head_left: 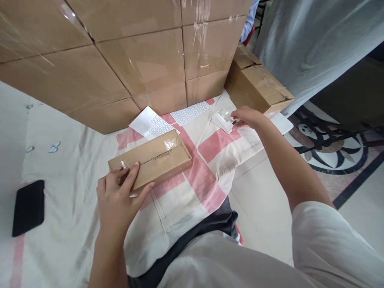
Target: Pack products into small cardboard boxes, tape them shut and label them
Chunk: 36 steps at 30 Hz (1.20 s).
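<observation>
A long, flat cardboard box [156, 152] lies at an angle on the cloth, a torn dark seam and clear tape on its top. My left hand [120, 186] grips its near left end, fingers over the top and thumb by the front side. A thin white stick, perhaps a pen [123, 164], shows at those fingers; most of it is hidden. Farther right, my right hand [247, 117] is closed at the edge of a white tape dispenser [222, 122] with a clear roll. Its fingertips are partly hidden.
Taped cartons [144, 60] form a wall behind the work. A printed label sheet [190, 113] and a folded paper [147, 122] lie before them. Another carton [261, 82] stands at right. A black phone [28, 208] rests far left. The cloth's edge drops toward the floor.
</observation>
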### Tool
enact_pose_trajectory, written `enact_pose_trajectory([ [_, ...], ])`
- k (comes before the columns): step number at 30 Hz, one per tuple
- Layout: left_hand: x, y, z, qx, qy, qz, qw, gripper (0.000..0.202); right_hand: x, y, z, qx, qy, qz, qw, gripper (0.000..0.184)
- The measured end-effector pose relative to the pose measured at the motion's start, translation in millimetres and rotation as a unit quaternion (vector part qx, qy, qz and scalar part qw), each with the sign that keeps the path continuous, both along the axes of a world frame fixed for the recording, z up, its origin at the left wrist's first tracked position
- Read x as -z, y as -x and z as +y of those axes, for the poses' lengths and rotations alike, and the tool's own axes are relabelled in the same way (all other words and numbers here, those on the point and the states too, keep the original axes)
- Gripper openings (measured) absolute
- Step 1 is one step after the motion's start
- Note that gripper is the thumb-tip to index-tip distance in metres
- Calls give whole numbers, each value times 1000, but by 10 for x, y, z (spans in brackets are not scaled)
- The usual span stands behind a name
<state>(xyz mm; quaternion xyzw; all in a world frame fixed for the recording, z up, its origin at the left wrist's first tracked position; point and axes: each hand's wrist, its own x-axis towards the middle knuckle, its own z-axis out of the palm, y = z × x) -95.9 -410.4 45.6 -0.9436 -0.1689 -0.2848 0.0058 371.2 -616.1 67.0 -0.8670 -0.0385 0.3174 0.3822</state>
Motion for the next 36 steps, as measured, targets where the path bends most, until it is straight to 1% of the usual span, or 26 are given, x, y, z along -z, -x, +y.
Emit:
enact_pose_trajectory([
  [3, -4, -6, -7, 1, 4, -3, 1000, 86, 10, 90, -56, 29, -54, 5, 998, 16],
  [5, -7, -8, -11, -1, 5, -3, 1000, 85, 58, 148, -110, 49, -96, 10, 994, 20],
  [11, -11, -1, -9, -2, 6, 1, 1000, 82, 327, 244, -223, 80, -199, -28, 976, 40],
  [14, -4, 5, -11, -5, 7, 0, 1000, 82, 457, 264, -254, 100, -254, -36, 961, 45],
  [20, -10, 4, -25, -14, 1, 0, 1000, 79, 639, 251, -319, 119, -289, -27, 950, 37],
  [25, -13, -9, -25, -7, 2, -4, 1000, 76, 716, 245, -361, 129, -337, -1, 932, 32],
  [30, -7, 0, -13, -10, 11, -5, 1000, 75, 788, 230, -387, 123, -386, 14, 914, 27],
  [33, -12, 1, -15, -11, 14, -4, 1000, 76, 832, 221, -397, 120, -407, 17, 905, 28],
  [36, -17, -6, -23, -11, 16, -2, 1000, 76, 847, 234, -404, 113, -414, 12, 903, 34],
])
